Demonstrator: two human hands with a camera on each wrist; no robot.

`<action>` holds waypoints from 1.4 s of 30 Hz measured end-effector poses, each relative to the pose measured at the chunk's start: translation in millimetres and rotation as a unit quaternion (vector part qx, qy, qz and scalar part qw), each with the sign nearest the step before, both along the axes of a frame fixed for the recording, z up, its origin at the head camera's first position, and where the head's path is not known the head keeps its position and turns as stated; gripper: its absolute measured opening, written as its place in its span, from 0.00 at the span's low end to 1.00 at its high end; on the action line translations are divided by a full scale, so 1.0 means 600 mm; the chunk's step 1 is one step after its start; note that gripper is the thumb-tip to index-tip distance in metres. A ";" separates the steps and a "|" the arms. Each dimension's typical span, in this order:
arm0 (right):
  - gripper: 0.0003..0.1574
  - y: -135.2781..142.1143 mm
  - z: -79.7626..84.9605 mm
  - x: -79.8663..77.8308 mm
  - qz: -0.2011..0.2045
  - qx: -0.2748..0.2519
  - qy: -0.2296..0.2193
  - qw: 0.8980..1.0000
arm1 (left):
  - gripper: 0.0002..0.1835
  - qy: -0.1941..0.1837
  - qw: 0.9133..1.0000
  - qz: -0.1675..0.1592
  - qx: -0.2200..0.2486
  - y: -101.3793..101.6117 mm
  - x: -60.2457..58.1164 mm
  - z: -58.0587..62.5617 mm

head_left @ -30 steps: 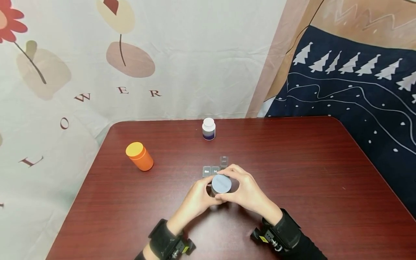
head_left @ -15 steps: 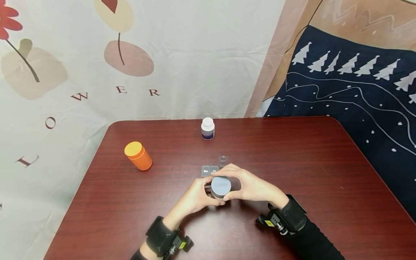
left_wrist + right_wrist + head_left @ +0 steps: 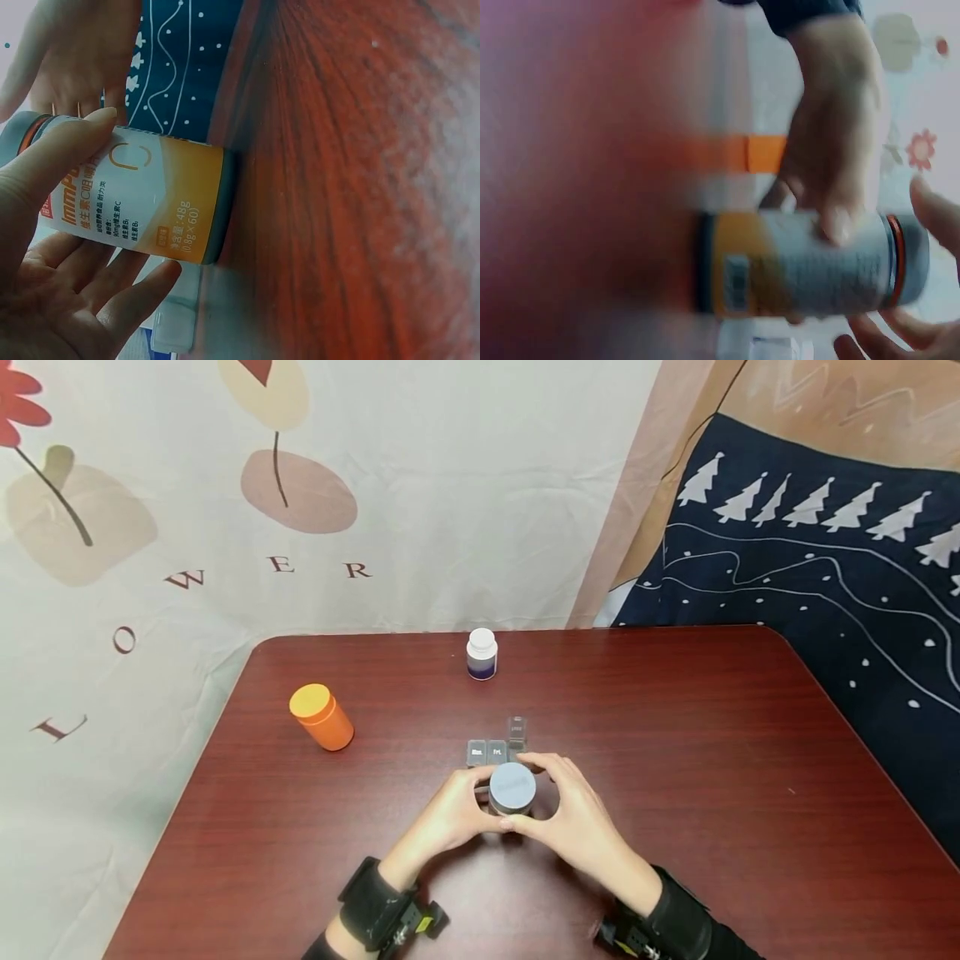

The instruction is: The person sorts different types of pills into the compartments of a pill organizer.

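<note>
A vitamin C tablet bottle (image 3: 176, 191) with a white and orange label stands upright on the table, its grey cap (image 3: 512, 786) facing the head camera. My left hand (image 3: 453, 814) grips the bottle's body, thumb across the label. Around the cap curve the fingers of my right hand (image 3: 577, 818); in the right wrist view its thumb (image 3: 936, 214) looks slightly off the cap. Just beyond the bottle lies a grey see-through pill organizer (image 3: 487, 752) with lettered lids, one lid raised. The hands and bottle hide its near part.
On the left of the brown table (image 3: 712, 760) stands an orange bottle (image 3: 322, 717) with a yellow cap. A small white bottle (image 3: 482, 654) with a purple band stands near the far edge. Patterned cloths (image 3: 450, 510) hang behind the table.
My right hand has turned about the cap: its wrist swung right and up, then back down, with the thumb shifting toward my left thumb. The left hand and bottle stay nearly in place.
</note>
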State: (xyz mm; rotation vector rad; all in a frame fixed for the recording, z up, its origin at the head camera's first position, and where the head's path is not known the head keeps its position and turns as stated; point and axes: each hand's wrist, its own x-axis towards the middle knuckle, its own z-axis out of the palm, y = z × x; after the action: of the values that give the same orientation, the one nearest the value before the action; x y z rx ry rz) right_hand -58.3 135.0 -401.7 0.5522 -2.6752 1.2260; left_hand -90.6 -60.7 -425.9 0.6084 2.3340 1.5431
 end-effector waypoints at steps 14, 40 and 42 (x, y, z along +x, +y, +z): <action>0.46 -0.012 -0.002 -0.017 0.044 0.020 0.075 0.996 | 0.31 -0.005 1.000 -0.005 -0.013 0.000 -0.003 0.003; 0.46 0.031 0.023 -0.037 0.190 0.012 -0.047 0.981 | 0.29 -0.015 1.000 -0.003 0.016 -0.002 0.001 -0.006; 0.46 0.032 0.018 -0.025 0.152 0.005 -0.035 0.988 | 0.28 -0.012 1.000 -0.005 0.014 -0.001 0.000 -0.005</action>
State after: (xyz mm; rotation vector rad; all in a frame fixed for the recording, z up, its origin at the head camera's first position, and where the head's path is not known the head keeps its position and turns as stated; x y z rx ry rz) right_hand -73.4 154.3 -390.7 0.9645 -2.7292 1.3268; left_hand -90.7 -61.1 -429.2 0.6037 2.2931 1.5730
